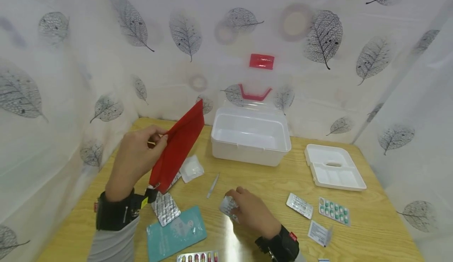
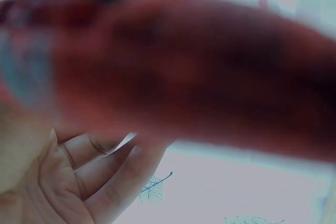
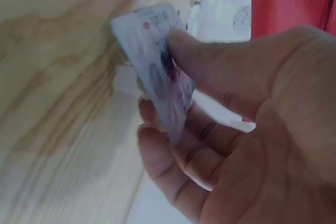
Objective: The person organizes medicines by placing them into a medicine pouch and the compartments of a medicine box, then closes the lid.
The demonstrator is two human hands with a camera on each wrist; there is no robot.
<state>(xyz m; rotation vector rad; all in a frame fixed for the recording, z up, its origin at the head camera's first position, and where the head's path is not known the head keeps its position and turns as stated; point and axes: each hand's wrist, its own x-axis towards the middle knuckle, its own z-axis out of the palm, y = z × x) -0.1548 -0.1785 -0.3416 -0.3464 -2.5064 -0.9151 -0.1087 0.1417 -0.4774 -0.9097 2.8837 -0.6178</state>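
In the head view, my left hand (image 1: 136, 158) pinches a red pouch (image 1: 182, 144) by its edge, holding it tilted above the left of the table. The pouch fills much of the left wrist view as a blurred red shape (image 2: 194, 72). My right hand (image 1: 254, 211) holds a silver blister pack (image 1: 228, 206) between thumb and fingers, low over the table's middle; its foil back (image 3: 152, 51) shows in the right wrist view. Below the pouch are another foil blister pack (image 1: 165, 210), a teal packet (image 1: 180, 232) and a white packet (image 1: 192, 169). White tweezers (image 1: 213, 185) lie between the hands.
An open white box (image 1: 247, 156) with a red handle (image 1: 255, 96) stands at the back. On the right are a white tray (image 1: 337, 178), a foil blister pack (image 1: 299, 206), green capsules in a blister (image 1: 334, 211) and a small printed packet (image 1: 318, 233). Another capsule blister (image 1: 198, 257) lies at the front.
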